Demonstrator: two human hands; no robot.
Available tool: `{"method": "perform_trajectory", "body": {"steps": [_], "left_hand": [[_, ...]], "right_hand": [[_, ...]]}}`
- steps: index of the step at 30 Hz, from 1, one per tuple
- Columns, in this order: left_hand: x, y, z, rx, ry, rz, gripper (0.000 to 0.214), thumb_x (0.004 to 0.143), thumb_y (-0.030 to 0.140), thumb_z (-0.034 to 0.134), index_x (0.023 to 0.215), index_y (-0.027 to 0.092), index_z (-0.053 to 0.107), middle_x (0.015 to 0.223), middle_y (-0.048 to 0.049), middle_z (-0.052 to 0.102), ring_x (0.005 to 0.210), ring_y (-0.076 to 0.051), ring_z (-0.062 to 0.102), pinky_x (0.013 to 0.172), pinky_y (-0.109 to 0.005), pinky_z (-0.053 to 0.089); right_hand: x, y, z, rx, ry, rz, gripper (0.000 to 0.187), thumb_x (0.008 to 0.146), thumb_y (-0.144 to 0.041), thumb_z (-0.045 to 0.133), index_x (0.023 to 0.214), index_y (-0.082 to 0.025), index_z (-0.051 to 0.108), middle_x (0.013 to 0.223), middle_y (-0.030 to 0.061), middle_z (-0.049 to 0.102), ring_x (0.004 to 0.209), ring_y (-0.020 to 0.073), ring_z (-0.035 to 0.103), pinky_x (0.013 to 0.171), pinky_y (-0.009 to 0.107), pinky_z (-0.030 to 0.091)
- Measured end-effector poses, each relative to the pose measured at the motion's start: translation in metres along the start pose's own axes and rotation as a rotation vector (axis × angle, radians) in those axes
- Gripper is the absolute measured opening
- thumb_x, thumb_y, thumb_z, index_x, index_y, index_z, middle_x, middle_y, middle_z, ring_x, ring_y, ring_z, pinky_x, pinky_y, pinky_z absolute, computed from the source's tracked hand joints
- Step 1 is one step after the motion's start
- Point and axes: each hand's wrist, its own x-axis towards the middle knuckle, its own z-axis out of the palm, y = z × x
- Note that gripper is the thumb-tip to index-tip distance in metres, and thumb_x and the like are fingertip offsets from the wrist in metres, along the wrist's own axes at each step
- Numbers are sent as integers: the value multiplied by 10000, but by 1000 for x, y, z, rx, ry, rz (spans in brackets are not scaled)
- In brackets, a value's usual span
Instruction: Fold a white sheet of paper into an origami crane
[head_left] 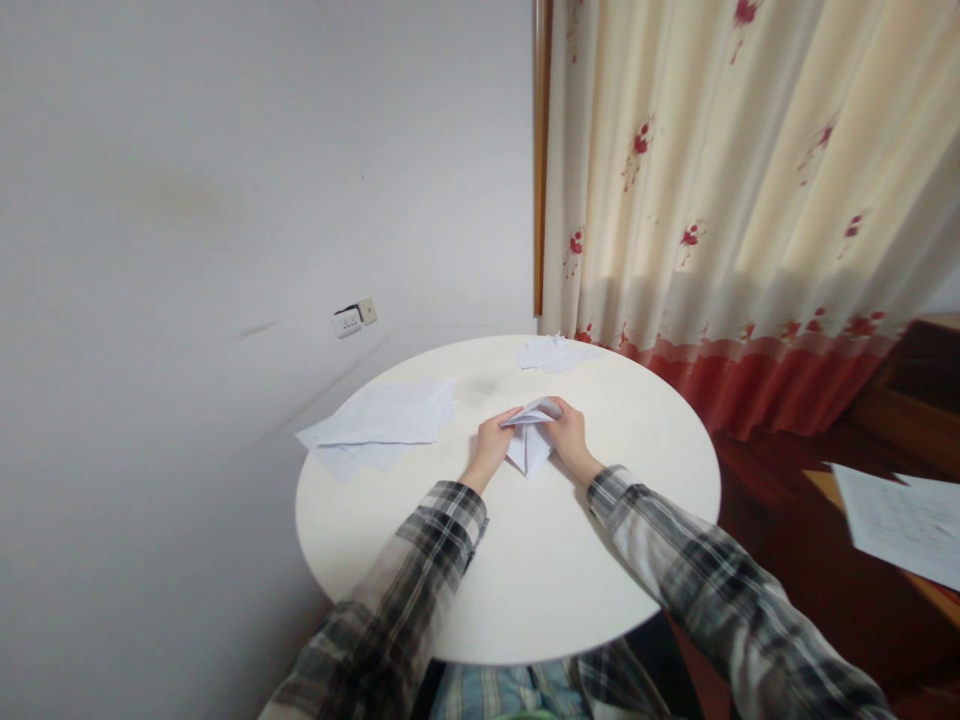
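Observation:
Between my two hands is a folded sheet of white paper (529, 450), with a pointed lower end toward me and an upper flap standing up off it. My left hand (493, 440) grips its left edge, fingers bent around the flap. On the other side my right hand (568, 432) holds the right edge, its fingertips partly hidden behind the paper. The folded paper is over the middle of the round white table (540, 570).
A stack of white paper sheets (386, 412) lies at the table's left edge by the wall. Torn paper scraps (553, 353) rest at the far edge, near the flowered curtain (720, 200). Printed sheets (892, 515) lie on a wooden surface at right.

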Motion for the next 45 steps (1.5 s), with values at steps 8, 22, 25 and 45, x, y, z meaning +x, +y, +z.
{"method": "perform_trajectory", "body": {"steps": [8, 22, 25, 45], "left_hand": [[0, 0, -1, 50, 34, -9, 460, 660, -53, 419, 993, 157, 655, 1068, -37, 643, 1026, -140, 578, 957, -296, 407], [-1, 0, -2, 79, 78, -13, 527, 611, -88, 375, 1015, 114, 647, 1077, -70, 638, 1026, -146, 577, 958, -276, 401], [-1, -1, -2, 66, 92, -34, 534, 607, -79, 366, 1015, 115, 650, 1072, -71, 642, 1019, -146, 580, 935, -262, 416], [8, -17, -1, -293, 114, -58, 440, 592, 12, 420, 911, 150, 688, 983, -65, 677, 942, -192, 588, 873, -314, 421]], "right_hand": [[-1, -4, -1, 1, -1, 32, 125, 655, -291, 525, 689, -175, 555, 625, -3, 604, 576, 136, 517, 558, 233, 379], [0, 0, 3, -48, 21, 20, 162, 660, -322, 487, 578, -194, 431, 505, -47, 456, 508, 108, 405, 493, 220, 274], [0, 0, 4, -75, 27, 32, 147, 658, -300, 480, 567, -195, 432, 503, -41, 462, 505, 113, 421, 484, 221, 276], [3, 14, 13, 155, -135, -118, 395, 640, -99, 392, 922, -183, 655, 974, 40, 672, 935, 176, 596, 864, 318, 440]]}}
